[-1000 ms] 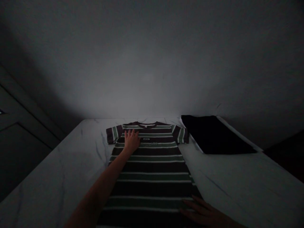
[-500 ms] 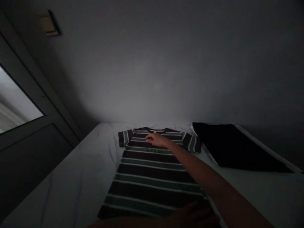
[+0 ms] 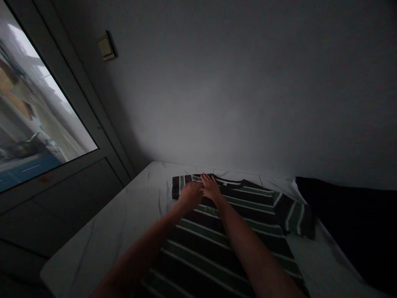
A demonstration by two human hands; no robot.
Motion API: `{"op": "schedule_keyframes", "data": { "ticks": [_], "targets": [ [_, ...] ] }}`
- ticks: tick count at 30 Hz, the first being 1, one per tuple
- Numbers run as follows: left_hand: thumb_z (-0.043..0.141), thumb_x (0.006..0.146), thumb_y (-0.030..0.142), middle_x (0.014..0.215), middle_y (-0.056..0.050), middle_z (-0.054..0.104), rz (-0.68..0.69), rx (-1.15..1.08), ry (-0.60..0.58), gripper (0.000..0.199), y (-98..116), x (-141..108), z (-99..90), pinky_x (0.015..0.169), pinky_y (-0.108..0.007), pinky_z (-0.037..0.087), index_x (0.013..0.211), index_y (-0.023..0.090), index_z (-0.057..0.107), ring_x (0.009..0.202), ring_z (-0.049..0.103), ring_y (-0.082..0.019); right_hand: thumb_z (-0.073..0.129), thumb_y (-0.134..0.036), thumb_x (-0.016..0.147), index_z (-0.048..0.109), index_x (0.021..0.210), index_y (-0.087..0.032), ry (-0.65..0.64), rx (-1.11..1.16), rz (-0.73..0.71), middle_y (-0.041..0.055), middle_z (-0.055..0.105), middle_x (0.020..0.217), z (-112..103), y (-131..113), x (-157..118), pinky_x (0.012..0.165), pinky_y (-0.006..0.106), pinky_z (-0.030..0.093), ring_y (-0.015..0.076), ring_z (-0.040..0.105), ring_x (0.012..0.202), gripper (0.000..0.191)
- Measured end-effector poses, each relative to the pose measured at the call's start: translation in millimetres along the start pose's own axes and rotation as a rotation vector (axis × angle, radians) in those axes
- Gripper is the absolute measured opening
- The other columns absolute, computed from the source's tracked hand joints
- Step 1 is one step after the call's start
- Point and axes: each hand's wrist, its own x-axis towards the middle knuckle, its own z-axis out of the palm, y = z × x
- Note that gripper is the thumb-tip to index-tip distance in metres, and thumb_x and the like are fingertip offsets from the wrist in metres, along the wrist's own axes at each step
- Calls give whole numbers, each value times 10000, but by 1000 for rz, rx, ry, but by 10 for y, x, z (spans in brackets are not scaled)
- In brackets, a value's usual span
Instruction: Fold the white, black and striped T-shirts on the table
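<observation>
A short-sleeved striped T-shirt (image 3: 198, 248), dark with green and white bands, lies spread on the white marbled table, its collar toward the wall. My right hand (image 3: 211, 187) rests flat on the shirt just left of the collar, fingers stretched out and apart. Right beside it, my left hand (image 3: 191, 194) is on the shirt near the left shoulder and sleeve. Its fingers look curled into the cloth, though the fingertips are partly hidden. Both forearms cover part of the shirt's front and some of its printed lettering.
The white table (image 3: 124, 223) meets a plain grey wall behind. At the right lies a black flat item (image 3: 353, 223) with a pale edge, close to the shirt's right sleeve. A door with a glass pane (image 3: 40, 99) stands at the left; a switch (image 3: 106, 45) is on the wall.
My left hand has moved from the shirt's lower edge up to the left shoulder. My right hand has come down flat beside it. The view has turned left.
</observation>
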Motion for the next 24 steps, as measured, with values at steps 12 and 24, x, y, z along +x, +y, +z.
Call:
{"op": "schedule_keyframes", "data": {
  "ticks": [12, 24],
  "targets": [
    [457, 954, 313, 1251, -204, 586, -603, 181, -84, 303, -850, 127, 184, 931, -437, 430, 1173, 133, 561, 1172, 545, -326, 313, -524, 1004, 332, 1517, -72, -30, -24, 26, 152, 246, 1603, -2, 13, 29, 1209, 471, 86, 274, 202, 1488, 684],
    [591, 861, 368, 1097, -77, 694, -567, -229, -231, 303, -30, -2217, -543, 917, -405, 463, 1130, 229, 592, 1041, 629, -260, 576, -208, 903, 629, 1214, -172, 61, 85, -30, 143, 588, 1356, -36, -265, 295, 1058, 423, 355, 287, 490, 1272, 317]
  ]
}}
